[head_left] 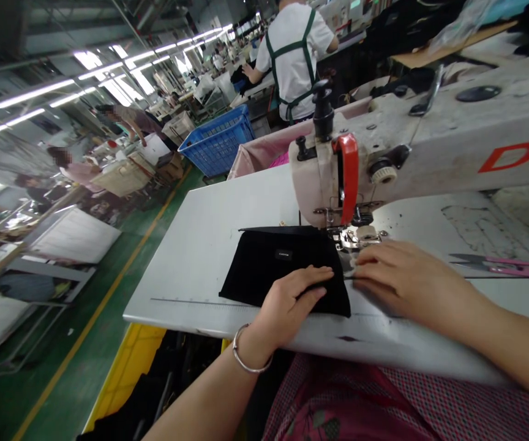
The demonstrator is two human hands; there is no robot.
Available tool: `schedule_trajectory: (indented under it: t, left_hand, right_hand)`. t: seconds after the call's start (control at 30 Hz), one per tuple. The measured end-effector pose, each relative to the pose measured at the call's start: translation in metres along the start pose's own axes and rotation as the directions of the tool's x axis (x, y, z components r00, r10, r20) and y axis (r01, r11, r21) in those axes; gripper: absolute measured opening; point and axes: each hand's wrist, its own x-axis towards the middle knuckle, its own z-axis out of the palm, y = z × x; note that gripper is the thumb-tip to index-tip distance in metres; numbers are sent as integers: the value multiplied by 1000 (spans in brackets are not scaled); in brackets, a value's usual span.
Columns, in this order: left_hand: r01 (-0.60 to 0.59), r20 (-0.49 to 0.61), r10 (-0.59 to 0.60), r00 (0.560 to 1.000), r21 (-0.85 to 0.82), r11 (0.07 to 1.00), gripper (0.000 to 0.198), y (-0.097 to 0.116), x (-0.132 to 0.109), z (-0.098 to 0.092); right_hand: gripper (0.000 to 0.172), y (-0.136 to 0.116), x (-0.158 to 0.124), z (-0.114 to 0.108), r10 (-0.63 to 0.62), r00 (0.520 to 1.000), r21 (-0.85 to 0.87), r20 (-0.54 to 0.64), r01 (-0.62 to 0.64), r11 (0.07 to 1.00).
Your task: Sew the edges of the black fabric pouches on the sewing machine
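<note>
My left hand [287, 301] lies, fingers extended, on the cloth [255, 266], on the table [177, 257] beside the foot [348, 240]; my right hand [400, 278] (can't tell its grip) is near. Uneven pressure might skew the cloth.

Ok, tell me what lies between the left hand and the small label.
Just a bare stretch of black fabric separates the left hand from the label in the head view.

Red "D" [509, 157] on sewing machine [448, 147], unreadable label [283, 255] on black fabric [258, 269]
</note>
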Motion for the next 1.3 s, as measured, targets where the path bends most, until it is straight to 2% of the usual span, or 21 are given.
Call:
schedule_trajectory:
  t: [0.07, 0.17, 0.23, 0.33, 0.4, 0.57, 0.67, 0.77, 0.87, 0.97, 1.17, 1.3]
  left_hand:
    - [105, -59, -109, 992, -63, 993, 33, 2, -1, -1]
    - [142, -117, -154, 981, -111, 984, 35, 4, -1, -2]
    - [110, -145, -124, 982, -100, 989, 34, 5, 0, -3]
    - [42, -176, -46, 983, -28, 999, 32, 8, 0, -5]
    - [-23, -169, 29, 985, 38, 999, 30, 10, 0, -6]
    - [-213, -60, 233, 971, 237, 948, 28, 7, -1, -3]
    - [-343, 122, 322, 939, 404, 848, 29, 5, 1, 0]
    - [-381, 273, 274, 922, 524, 761, 42, 4, 6, 3]
    - [-342, 300, 200, 933, 564, 751, 69, 3, 12, 4]
    - [-336, 335, 162, 928, 568, 751, 81, 1, 19, 4]
    - [-313, 372, 98, 923, 580, 752, 84, 0, 27, -1]
    - [-313, 374, 96, 922, 579, 753, 81, -1, 32, -4]
  right_hand:
    - [16, -19, -17, -2, -18, 1000, 100, -1, 18, 995]
    - [24, -41, -32, 2, 15, 997, 95, -77, -8, 995]
    - [26, -50, -32, 5, -16, 992, 50, -123, 22, 999]
    - [24, -54, -28, 7, -95, 990, 31, -103, 99, 995]
    - [19, -55, -27, 6, -86, 992, 52, -91, 91, 995]
    - [11, -59, -33, 8, 2, 997, 74, -76, 3, 997]
    - [12, -63, -35, 9, -55, 997, 117, -61, 62, 991]
    - [18, -67, -35, 8, -67, 992, 160, -105, 83, 984]
    - [17, -69, -35, 7, -37, 990, 159, -136, 58, 986]
    - [16, -66, -35, 8, -11, 988, 124, -152, 30, 992]
    - [30, -62, -32, 8, -115, 986, 102, -122, 128, 986]
    - [30, -60, -29, 7, -126, 985, 115, -120, 140, 983]
